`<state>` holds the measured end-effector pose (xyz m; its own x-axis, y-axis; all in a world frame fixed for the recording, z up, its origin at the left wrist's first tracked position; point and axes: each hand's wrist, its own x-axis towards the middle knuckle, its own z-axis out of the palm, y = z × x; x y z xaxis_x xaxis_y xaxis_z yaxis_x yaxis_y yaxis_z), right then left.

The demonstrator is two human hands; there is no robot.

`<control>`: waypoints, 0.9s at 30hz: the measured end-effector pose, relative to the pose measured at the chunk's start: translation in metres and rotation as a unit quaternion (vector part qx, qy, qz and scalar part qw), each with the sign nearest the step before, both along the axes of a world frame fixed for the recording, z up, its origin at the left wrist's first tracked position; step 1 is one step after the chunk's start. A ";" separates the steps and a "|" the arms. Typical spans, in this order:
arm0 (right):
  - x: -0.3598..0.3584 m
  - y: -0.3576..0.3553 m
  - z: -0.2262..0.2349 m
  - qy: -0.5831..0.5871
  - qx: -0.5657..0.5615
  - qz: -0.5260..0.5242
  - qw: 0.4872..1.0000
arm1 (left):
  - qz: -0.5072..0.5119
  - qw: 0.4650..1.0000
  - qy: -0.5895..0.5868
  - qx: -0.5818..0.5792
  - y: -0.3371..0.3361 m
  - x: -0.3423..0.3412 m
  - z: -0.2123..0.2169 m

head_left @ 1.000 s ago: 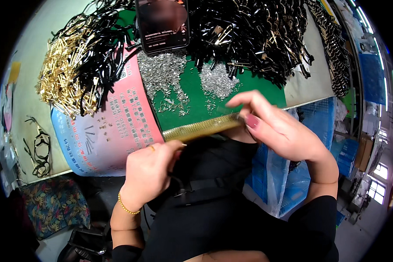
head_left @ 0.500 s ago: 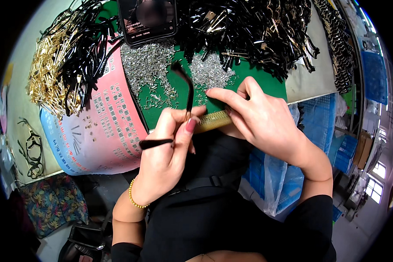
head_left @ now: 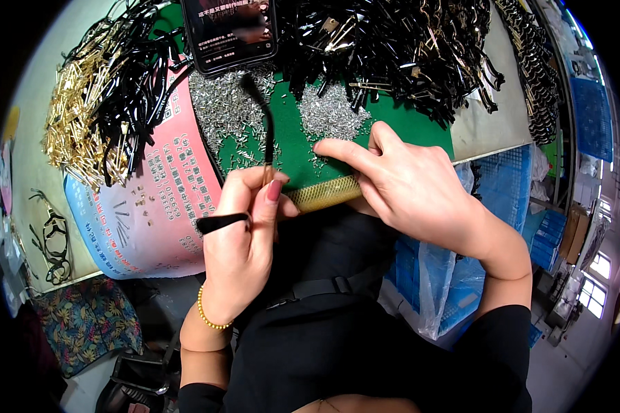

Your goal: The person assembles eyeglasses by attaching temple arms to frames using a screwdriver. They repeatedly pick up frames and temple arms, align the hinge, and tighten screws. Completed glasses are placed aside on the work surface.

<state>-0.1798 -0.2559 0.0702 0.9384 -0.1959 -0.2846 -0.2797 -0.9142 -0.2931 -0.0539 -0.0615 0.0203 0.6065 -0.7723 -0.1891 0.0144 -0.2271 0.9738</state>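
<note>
Slim black eyeglass temple: glossy, hooked top end, gold-toned near the grip. It's in the left hand, pinched between thumb and index, pointing away over the green mat. A 2nd black piece juts left from the same hand. Right hand: index extended to the near edge of 1 silver pile, other fingers curled; can't tell if it grips anything. Gold mesh strip edges the mat. Blue crates at right.
</note>
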 end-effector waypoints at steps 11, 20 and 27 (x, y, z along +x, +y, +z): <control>0.027 0.011 0.040 0.148 0.610 -0.268 0.730 | -0.014 0.997 -0.069 0.014 -0.004 0.002 0.001; 0.023 0.003 0.034 0.145 0.580 -0.226 0.769 | -0.009 0.972 -0.233 -0.026 -0.006 -0.004 -0.018; 0.020 0.002 0.031 0.136 0.593 -0.216 0.763 | -0.012 0.972 -0.232 -0.021 -0.008 -0.004 -0.015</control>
<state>-0.1593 -0.2543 0.1007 0.7331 0.0765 -0.6758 -0.6788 0.1447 -0.7199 -0.0578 -0.0698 0.0057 0.6002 -0.7886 0.1338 -0.4343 -0.1808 0.8824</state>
